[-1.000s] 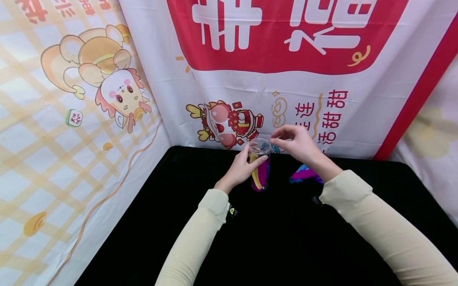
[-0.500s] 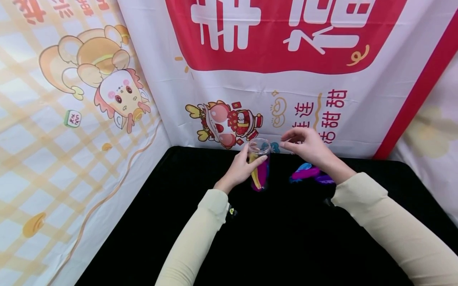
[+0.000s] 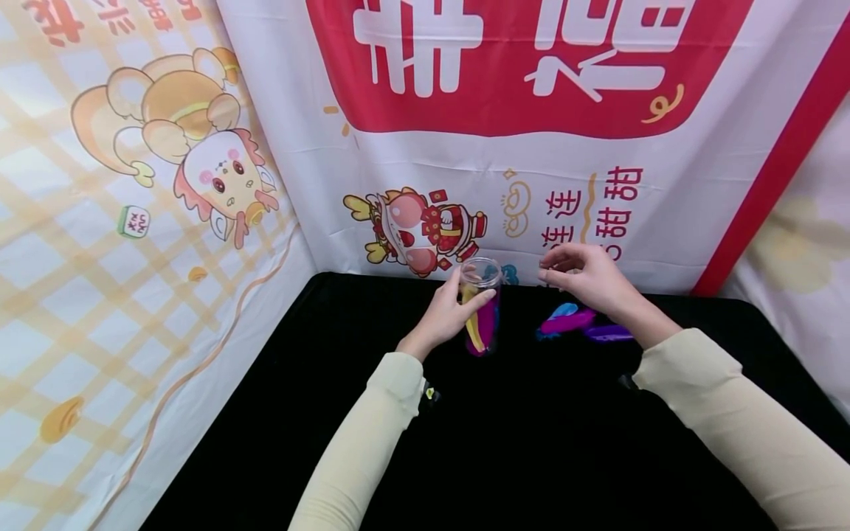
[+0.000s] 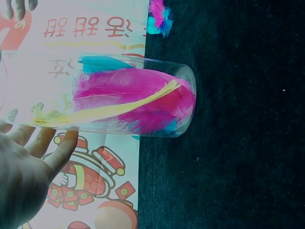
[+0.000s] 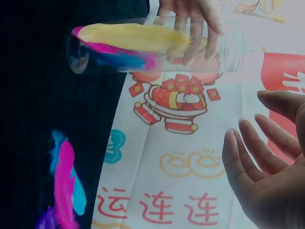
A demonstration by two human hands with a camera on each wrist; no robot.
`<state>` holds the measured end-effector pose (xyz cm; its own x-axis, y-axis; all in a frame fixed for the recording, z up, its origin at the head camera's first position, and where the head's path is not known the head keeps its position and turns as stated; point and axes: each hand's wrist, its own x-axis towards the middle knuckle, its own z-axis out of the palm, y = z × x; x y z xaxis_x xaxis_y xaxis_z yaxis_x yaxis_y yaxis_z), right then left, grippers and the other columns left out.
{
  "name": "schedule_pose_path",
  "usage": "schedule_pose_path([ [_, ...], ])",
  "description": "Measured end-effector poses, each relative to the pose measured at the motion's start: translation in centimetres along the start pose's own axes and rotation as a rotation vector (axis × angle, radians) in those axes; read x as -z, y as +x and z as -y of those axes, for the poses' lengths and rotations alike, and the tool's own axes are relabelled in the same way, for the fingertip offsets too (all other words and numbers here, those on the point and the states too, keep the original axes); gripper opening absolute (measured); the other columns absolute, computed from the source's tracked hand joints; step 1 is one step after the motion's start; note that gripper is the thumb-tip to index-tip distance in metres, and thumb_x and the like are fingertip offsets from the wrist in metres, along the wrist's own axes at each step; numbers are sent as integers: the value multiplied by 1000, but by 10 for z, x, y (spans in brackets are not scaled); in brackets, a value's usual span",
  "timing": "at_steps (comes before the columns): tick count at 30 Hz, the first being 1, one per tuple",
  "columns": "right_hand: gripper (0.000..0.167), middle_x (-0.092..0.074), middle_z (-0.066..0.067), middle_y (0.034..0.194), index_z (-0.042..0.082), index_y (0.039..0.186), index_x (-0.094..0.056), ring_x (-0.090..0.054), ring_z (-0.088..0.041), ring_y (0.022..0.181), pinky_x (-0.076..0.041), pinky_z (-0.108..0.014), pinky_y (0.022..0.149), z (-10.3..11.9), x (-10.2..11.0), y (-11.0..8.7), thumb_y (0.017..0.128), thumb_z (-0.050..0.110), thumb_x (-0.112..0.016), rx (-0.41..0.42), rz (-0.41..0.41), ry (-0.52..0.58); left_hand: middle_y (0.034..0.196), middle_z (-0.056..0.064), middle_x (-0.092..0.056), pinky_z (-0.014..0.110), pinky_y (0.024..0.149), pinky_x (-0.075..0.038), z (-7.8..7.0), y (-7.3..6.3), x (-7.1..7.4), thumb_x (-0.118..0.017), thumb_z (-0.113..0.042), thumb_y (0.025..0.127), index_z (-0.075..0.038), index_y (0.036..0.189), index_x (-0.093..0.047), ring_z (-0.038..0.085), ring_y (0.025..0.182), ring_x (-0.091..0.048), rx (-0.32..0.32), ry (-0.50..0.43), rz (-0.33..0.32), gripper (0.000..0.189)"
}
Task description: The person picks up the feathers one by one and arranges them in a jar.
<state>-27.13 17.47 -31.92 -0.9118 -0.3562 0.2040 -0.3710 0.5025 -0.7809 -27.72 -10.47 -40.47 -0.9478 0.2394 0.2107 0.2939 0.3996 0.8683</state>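
Note:
My left hand point(image 3: 446, 316) grips a clear jar point(image 4: 188, 71) near its mouth, thumb on the near side and fingers around the far side. The open mouth faces up. Inside stand a yellow feather point(image 5: 128, 37), a magenta feather point(image 4: 114, 86) and some blue ones. My right hand point(image 3: 587, 274) hovers to the right of the jar, fingers loosely bent, and the right wrist view shows nothing between thumb and fingers. Below it on the black cloth lie loose feathers: a magenta feather point(image 3: 569, 321), a light blue feather point(image 3: 563, 310) and a purple feather point(image 3: 609, 333).
Black cloth point(image 3: 505, 442) covers the table. A white printed sheet point(image 3: 412, 162) hangs right behind its back edge, close to the jar and both hands. Another printed sheet point(image 3: 166, 295) stands along the left side.
My right hand has moved right, away from the jar's mouth, uncovering more of the loose feathers. My left hand and the jar have stayed in place.

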Motion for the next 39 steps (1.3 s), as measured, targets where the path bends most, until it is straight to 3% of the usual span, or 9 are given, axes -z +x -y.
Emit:
schedule_pose_path([
  [7, 35, -71, -15, 120, 4, 121, -69, -68, -21, 101, -58, -28, 77, -11, 10, -6, 98, 30, -72, -20, 25, -22, 147, 4, -54, 47, 116, -38, 1, 1, 0, -62, -56, 99, -18, 157, -34, 20, 139, -47, 11, -6, 6, 75],
  [14, 33, -70, -18, 118, 2, 121, -68, -68, -10, 94, -57, -27, 77, -22, 19, -9, 99, 25, -71, -30, 37, -19, 150, 5, -51, 46, 116, -37, 2, 1, 0, -61, -56, 98, -20, 157, -35, 20, 140, -45, 18, 0, 9, 74],
  [22, 38, -69, -17, 122, 2, 124, -67, -65, -15, 102, -51, -18, 80, -45, 27, -14, 98, 30, -71, -64, 25, -63, 150, 6, -52, 47, 116, -37, 1, 0, 1, -62, -52, 100, -16, 158, -34, 20, 140, -46, 3, -5, 4, 74],
  [30, 35, -70, -17, 119, 2, 121, -70, -65, -26, 106, -50, -19, 80, -70, 33, -17, 99, 30, -71, -65, 18, -154, 152, 5, -50, 47, 116, -37, 4, 2, 0, -62, -51, 100, -21, 158, -32, 19, 140, -45, 6, -17, 16, 72],
  [39, 32, -72, -19, 116, 0, 121, -70, -66, -23, 102, -51, -21, 78, -108, 33, -18, 99, 25, -70, -57, 22, -186, 154, 6, -49, 46, 119, -32, -1, 1, 3, -62, -47, 102, -19, 161, -27, 21, 143, -43, 27, -27, 59, 74],
])
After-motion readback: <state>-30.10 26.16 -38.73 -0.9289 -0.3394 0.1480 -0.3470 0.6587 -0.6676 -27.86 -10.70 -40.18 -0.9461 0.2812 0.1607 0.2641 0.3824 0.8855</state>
